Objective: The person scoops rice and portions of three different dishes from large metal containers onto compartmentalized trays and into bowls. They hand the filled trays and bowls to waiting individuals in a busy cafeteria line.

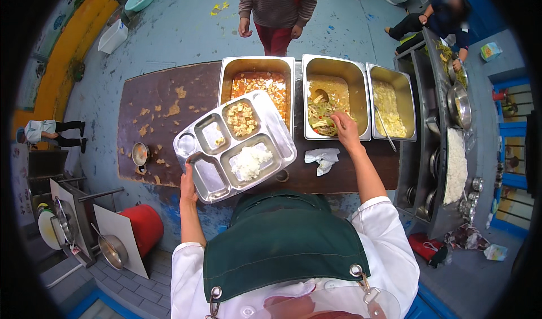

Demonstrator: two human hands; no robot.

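My left hand point(189, 184) grips the near left edge of a stainless-steel compartment tray point(277, 120), tilted over the table and partly over the left food pan. White rice point(250, 162) and tofu cubes point(241, 119) fill two compartments; a small yellow piece of food point(219, 141) lies in another. Over the near side of the middle steel pan point(360, 94), my right hand point(345, 127) is closed, apparently around the handle of a ladle point(322, 94). Most of that handle is hard to make out. Below the ladle lie green vegetables and pale strips in broth.
The left pan point(257, 63) holds tofu in red sauce. A spoon point(384, 128) leans in the right pan point(407, 107). Crumpled tissue point(322, 160) and a small metal bowl point(140, 154) rest on the worn table point(152, 86). A person point(277, 5) stands opposite; a steel shelf unit point(438, 149) is right.
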